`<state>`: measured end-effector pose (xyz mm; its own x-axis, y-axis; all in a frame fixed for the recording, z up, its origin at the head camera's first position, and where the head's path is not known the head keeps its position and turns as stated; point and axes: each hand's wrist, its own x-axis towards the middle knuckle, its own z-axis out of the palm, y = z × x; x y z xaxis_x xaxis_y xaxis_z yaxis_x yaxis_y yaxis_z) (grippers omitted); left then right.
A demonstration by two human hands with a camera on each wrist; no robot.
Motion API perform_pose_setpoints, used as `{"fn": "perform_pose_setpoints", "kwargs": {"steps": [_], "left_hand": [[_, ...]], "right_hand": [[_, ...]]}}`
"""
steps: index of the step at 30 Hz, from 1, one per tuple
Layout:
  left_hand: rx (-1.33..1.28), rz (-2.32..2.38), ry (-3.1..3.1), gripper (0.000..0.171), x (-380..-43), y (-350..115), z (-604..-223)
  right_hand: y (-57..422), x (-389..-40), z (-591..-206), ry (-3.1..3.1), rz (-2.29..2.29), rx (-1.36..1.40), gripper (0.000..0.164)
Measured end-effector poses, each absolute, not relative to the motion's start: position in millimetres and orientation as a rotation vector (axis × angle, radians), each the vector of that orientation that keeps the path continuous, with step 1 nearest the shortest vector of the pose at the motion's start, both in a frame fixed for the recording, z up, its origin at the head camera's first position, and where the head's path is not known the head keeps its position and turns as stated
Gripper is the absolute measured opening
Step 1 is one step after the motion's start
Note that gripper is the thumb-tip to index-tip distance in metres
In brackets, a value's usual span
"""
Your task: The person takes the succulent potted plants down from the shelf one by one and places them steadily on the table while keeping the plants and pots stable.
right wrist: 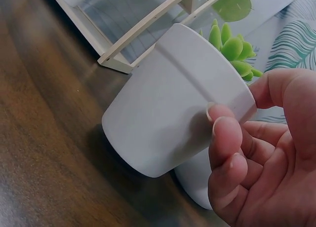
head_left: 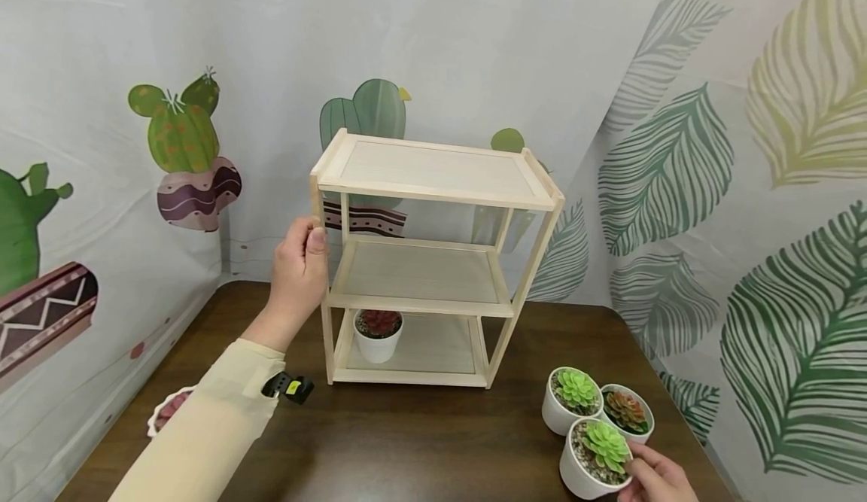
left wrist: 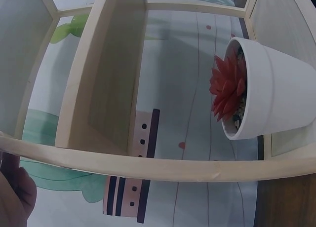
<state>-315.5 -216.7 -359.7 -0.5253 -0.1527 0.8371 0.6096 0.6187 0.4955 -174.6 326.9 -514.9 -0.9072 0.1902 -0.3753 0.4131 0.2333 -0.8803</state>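
A light wooden three-tier shelf stands on the table, and my left hand grips its left front post above the middle tier. In the left wrist view only part of that hand shows, at the lower left. On the bottom tier sits a white pot with a red succulent. At the lower right, my right hand pinches the rim of a white pot holding a green succulent. The right wrist view shows curled fingers against this pot's outer side and the thumb at its rim.
Close behind the held pot stand another green succulent pot and a reddish-orange succulent pot. A white scalloped dish with something pinkish is partly behind the left sleeve. Printed fabric hangs behind the brown table.
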Motion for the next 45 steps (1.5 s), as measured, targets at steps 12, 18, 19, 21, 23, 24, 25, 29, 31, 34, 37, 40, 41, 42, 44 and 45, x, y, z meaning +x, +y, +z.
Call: {"fn": "perform_pose_setpoints", "kwargs": {"steps": [12,18,19,21,23,24,25,29,31,34,37,40,41,42,44,45], "left_hand": [[-0.355,-1.022,-1.907,0.030,-315.1,-217.3,-358.9],[-0.353,-1.036,-1.911,0.032,-314.8,-216.5,-359.0],[-0.352,-1.038,-1.911,0.032,-314.6,-216.5,-359.1],[-0.349,-1.040,-1.913,0.032,-314.3,-216.6,-359.4],[-0.347,-1.042,-1.916,0.031,-314.0,-216.8,-359.6],[-0.346,-1.043,-1.918,0.031,-313.9,-216.9,-359.6],[-0.347,-1.043,-1.920,0.031,-313.9,-217.0,-359.6],[-0.350,-1.047,-1.921,0.032,-313.5,-217.0,-358.7],[-0.353,-1.048,-1.920,0.033,-313.3,-216.8,-358.3],[-0.357,-1.050,-1.919,0.035,-312.7,-216.3,-358.2],[-0.360,-1.050,-1.918,0.035,-312.4,-216.0,-358.1],[-0.358,-1.053,-1.918,0.035,-312.1,-215.9,-357.7],[-0.356,-1.054,-1.919,0.035,-312.0,-215.9,-357.6],[-0.353,-1.053,-1.921,0.035,-311.9,-215.9,-357.5],[-0.347,-1.051,-1.925,0.035,-311.8,-216.0,-357.3],[-0.344,-1.049,-1.928,0.035,-311.8,-216.1,-357.2]], "right_hand": [[323.6,-175.6,-518.0,2.359,-1.708,0.578,0.060],[323.9,-175.1,-520.7,2.370,-1.698,0.588,0.060],[324.2,-175.0,-521.6,2.371,-1.700,0.589,0.060],[325.1,-175.0,-523.6,2.371,-1.709,0.596,0.060],[326.4,-174.9,-525.8,2.368,-1.718,0.599,0.061],[327.1,-175.1,-526.9,2.365,-1.721,0.602,0.061],[327.8,-175.0,-527.8,2.365,-1.723,0.599,0.062],[329.3,-175.2,-530.6,2.368,-1.717,0.591,0.063],[329.5,-175.2,-531.4,2.371,-1.716,0.591,0.063],[329.7,-175.3,-531.8,2.355,-1.724,0.601,0.062],[330.0,-175.6,-531.4,2.324,-1.738,0.612,0.062],[330.4,-175.5,-529.9,2.293,-1.759,0.592,0.062],[330.6,-175.4,-529.5,2.283,-1.767,0.585,0.062],[330.9,-175.2,-528.9,2.276,-1.768,0.570,0.062],[331.2,-174.6,-527.9,2.269,-1.771,0.543,0.062],[331.4,-174.2,-527.7,2.264,-1.774,0.544,0.062]]}}
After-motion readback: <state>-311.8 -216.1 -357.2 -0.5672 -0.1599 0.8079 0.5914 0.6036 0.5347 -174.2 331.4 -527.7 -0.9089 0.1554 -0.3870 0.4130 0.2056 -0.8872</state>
